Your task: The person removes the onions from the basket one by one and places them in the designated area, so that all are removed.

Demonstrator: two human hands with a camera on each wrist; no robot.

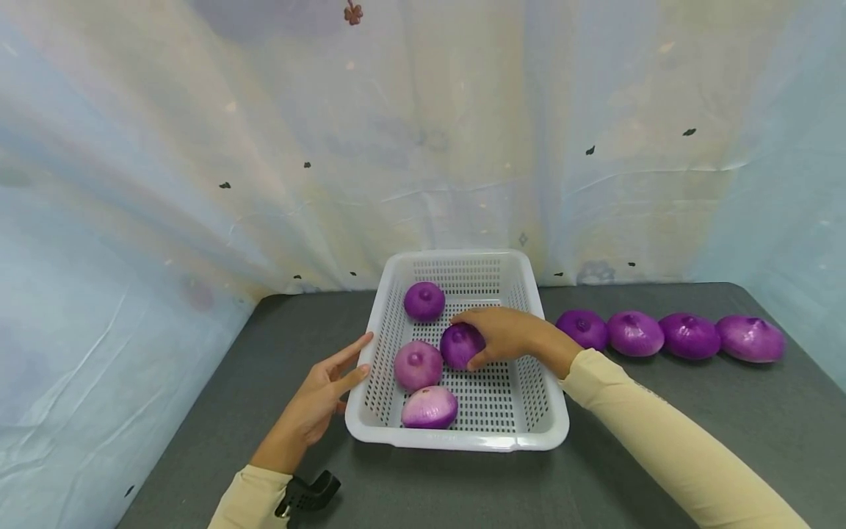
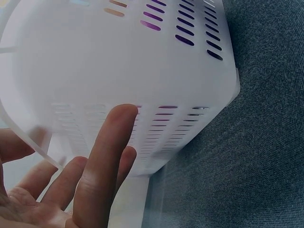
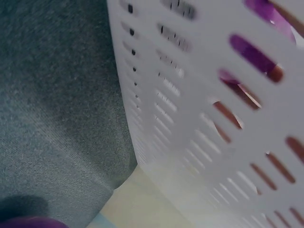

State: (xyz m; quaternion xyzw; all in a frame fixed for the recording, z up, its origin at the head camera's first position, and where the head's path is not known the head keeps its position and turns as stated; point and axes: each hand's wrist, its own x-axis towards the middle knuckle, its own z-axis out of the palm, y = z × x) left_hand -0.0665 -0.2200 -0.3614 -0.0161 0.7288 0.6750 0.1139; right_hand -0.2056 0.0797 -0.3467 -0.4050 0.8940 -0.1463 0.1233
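Note:
Inside a white perforated plastic basket [image 1: 463, 442], my right hand [image 1: 502, 334] grips a purple onion [image 1: 459, 347], thumb on the near side and fingers over the far side. Along the basket's left side lie three more onions: a dark one [image 1: 424, 301] at the back, a paler one [image 1: 418, 366] in the middle and a purple-and-white one [image 1: 429, 408] in front. My left hand [image 1: 317, 400] is at the left rim with its fingers extended. In the left wrist view, one straight finger [image 2: 105, 152] overlaps the basket's outer wall. The right wrist view shows the slotted wall [image 3: 190, 114], with hand and onion partly visible through it.
To the right of the basket, several onions [image 1: 634, 334] stand in a row on the dark grey table [image 1: 661, 419]. A black strap [image 1: 311, 492] is at the left wrist. A pale patterned curtain [image 1: 423, 147] hangs behind the table and along its sides.

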